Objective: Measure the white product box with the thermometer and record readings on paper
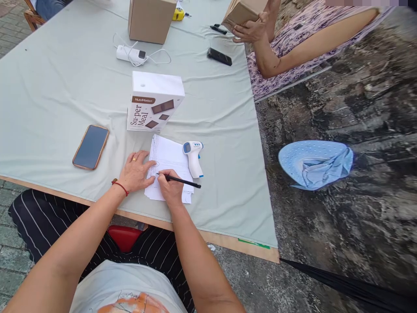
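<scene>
My right hand (pixel 171 189) grips a black pen (pixel 184 180), its tip down on a stack of white paper (pixel 169 150). Small dark writing runs along the paper's left side. My left hand (pixel 137 170) rests with fingers spread at the left edge of the sheets, thumb and fingertips on the paper. A white and blue infrared thermometer (pixel 194 161) lies at the right side of the stack, partly over its edge. Just behind the paper stands a white Su-per Meal box (pixel 154 102). Left of my left hand lies a smartphone (pixel 91 147) in a brown-edged case.
On the cloth-covered table (pixel 58 108) are a white device with a cable (pixel 130 55), a cardboard box (pixel 151 19), a yellow item (pixel 178 14) and a black case (pixel 219 56). A co-worker's hands (pixel 252 31) hold another carton (pixel 243 11). A blue hat (pixel 316 164) lies beyond the right edge.
</scene>
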Demonstrator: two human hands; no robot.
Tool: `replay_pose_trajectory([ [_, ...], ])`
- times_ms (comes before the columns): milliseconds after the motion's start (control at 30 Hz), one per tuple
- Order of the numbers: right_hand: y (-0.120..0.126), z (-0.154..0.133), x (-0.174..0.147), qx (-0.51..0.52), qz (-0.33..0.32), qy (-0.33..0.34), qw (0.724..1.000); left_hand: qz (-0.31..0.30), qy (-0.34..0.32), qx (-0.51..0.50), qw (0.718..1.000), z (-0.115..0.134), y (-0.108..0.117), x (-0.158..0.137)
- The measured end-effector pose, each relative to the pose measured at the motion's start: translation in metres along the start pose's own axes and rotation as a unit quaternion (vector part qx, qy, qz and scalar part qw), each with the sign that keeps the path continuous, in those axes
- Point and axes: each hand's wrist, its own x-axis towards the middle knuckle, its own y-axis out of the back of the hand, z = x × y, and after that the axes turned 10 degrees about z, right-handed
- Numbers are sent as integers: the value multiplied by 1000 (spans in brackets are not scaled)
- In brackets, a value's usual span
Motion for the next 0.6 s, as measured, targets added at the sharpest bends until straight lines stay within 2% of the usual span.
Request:
replay_pose_trajectory([
  [400,0,5,-1,-6,-5,20,1000,-7,5,-3,1000,1,1,1],
  [500,1,7,-1,-8,17,54,998,-11,9,-1,1000,2,1,0],
  [600,9,12,8,-27,37,130,990,-13,12,-2,1000,1,2,1],
])
